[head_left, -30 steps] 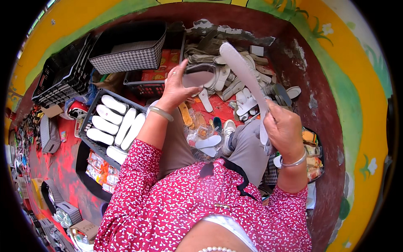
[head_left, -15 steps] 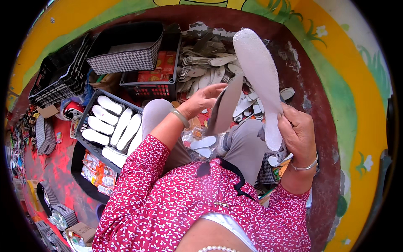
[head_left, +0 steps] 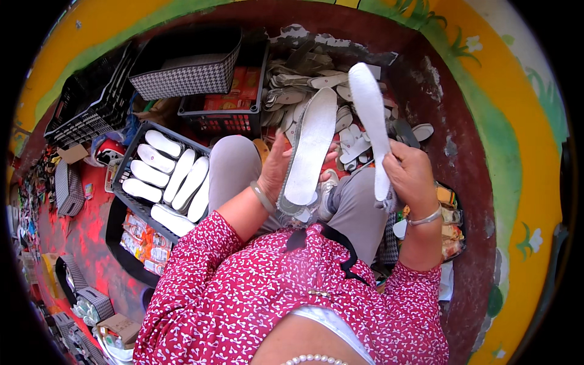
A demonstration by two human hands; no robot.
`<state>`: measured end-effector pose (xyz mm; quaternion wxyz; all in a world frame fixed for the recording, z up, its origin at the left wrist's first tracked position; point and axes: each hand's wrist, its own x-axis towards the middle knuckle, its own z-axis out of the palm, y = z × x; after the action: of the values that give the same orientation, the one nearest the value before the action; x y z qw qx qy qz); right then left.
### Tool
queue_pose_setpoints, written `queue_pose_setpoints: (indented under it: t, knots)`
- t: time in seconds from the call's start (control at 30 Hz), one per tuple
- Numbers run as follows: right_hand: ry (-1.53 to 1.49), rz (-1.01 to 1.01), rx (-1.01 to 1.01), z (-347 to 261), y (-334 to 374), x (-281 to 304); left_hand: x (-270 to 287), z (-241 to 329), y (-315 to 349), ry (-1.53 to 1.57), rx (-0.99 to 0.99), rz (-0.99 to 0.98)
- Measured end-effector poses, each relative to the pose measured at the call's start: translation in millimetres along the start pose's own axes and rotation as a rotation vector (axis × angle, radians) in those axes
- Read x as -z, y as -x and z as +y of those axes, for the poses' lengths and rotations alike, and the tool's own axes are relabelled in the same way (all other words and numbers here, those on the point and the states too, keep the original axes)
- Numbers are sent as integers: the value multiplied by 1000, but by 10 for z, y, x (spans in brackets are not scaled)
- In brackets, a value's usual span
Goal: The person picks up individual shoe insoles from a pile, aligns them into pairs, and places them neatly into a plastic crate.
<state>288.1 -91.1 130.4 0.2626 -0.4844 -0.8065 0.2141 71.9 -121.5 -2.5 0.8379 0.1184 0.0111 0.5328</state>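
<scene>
My left hand [head_left: 272, 172] supports a white shoe insole [head_left: 313, 146], its thumb along the near edge and fingertips showing past the far edge. A grey rim under this insole suggests another layer or a second insole; I cannot tell which. My right hand [head_left: 411, 176] grips another white insole [head_left: 368, 106] by its lower end, holding it upright and turned partly edge-on. Something grey and frayed [head_left: 389, 202] shows below that hand's fingers. Both insoles are raised above my knees, apart from each other. Beyond them lies a heap of loose insoles [head_left: 304, 82].
A dark crate [head_left: 135, 201] of white insoles stands by my left knee. Behind it are a black crate [head_left: 219, 123] with red packages and a patterned basket [head_left: 188, 76]. Wrapped packages [head_left: 450, 222] sit in a container at my right. A painted wall [head_left: 474, 121] curves around.
The left insole has turned from edge-on to show its white face, and my left hand now sits behind it. The right insole has tilted more edge-on and dropped slightly.
</scene>
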Motion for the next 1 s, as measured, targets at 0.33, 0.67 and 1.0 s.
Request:
queue_pose_setpoints:
  t: [0.33, 0.67, 1.0]
  knots:
    - [523, -124, -82, -131, -112, -880, 454, 18, -301, -148, -129, 149]
    - [-88, -168, 45, 167, -178, -894, 376, 110, -244, 14, -16, 12]
    - [-730, -49, -387, 593, -343, -1009, 438, -13, -200, -159, 183, 54]
